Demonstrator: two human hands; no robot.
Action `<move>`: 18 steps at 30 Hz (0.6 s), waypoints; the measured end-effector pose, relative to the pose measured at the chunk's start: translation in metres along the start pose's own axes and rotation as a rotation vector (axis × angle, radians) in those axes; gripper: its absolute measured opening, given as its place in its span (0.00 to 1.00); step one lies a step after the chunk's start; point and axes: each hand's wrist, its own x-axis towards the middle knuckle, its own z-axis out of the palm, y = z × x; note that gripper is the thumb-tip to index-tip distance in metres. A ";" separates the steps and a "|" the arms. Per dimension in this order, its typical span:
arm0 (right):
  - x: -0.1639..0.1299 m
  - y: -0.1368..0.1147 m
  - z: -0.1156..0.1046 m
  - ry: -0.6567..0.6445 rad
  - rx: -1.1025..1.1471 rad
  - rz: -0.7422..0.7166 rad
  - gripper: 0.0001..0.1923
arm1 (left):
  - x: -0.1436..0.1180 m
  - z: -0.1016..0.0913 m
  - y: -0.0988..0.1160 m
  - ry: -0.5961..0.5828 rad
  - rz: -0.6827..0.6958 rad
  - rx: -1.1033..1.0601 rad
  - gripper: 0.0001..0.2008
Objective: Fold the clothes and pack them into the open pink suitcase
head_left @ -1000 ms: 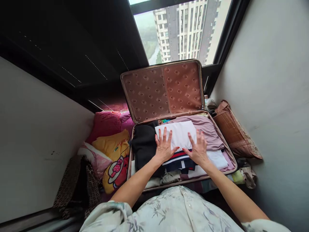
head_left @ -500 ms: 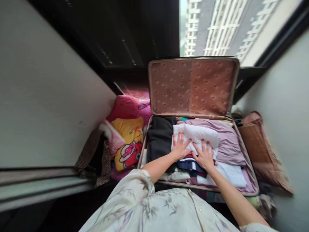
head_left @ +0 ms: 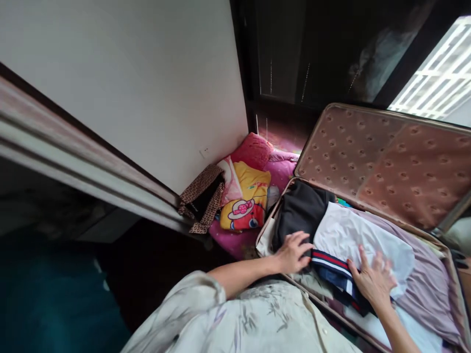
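Note:
An open suitcase [head_left: 386, 157] with a brown patterned lid lining lies in front of me, packed with folded clothes. My left hand [head_left: 292, 251] rests with spread fingers on a black garment [head_left: 300, 213] at the case's near left corner. My right hand [head_left: 373, 282] lies flat on a folded white garment [head_left: 360, 238], just beside its navy, red and white striped band [head_left: 331, 267]. A mauve garment [head_left: 427, 289] lies under the white one to the right. Neither hand grips anything.
Left of the suitcase lie a pink pillow [head_left: 252, 149], a yellow cartoon-print cushion [head_left: 246, 198] and a leopard-print cloth [head_left: 202, 196], against a white wall [head_left: 147, 83]. A window [head_left: 437, 81] shows at the upper right. A dark floor area [head_left: 55, 294] lies at the lower left.
The view has swung far to the left, so the suitcase now sits at the right. My left hand slid off the white garment onto the black one; my right hand stays on the white garment.

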 end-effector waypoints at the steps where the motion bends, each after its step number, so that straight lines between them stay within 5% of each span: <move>1: 0.005 -0.009 -0.008 0.021 0.011 0.019 0.39 | -0.026 -0.017 -0.014 0.072 -0.076 -0.031 0.20; 5: 0.033 -0.058 -0.025 -0.073 0.056 0.197 0.39 | -0.120 -0.075 -0.088 0.277 -0.474 -0.070 0.15; 9: 0.053 -0.093 -0.011 -0.219 0.052 0.320 0.39 | -0.181 -0.102 -0.155 0.308 -0.805 -0.009 0.12; 13: 0.057 -0.089 -0.005 -0.281 0.060 0.321 0.40 | -0.214 -0.107 -0.186 0.215 -1.048 -0.032 0.11; 18: 0.065 -0.092 -0.009 -0.268 0.106 0.332 0.47 | -0.225 -0.120 -0.227 0.199 -1.112 -0.064 0.09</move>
